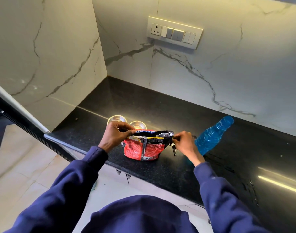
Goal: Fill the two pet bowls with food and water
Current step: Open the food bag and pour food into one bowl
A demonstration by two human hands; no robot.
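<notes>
Grip on red bag (142, 148), print illegible

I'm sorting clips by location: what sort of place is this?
Probably a home kitchen: a black stone countertop, marble-look wall tiles with a switch panel, and cabinet handles under the counter's edge.

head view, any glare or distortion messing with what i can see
Head view: the wide lens bows the wall edges and the counter; light streaks reflect off the glossy counter at right; warm glare blows out the left bowl and right bowl, so their contents cannot be told; the bag is fairly sharp.
</notes>
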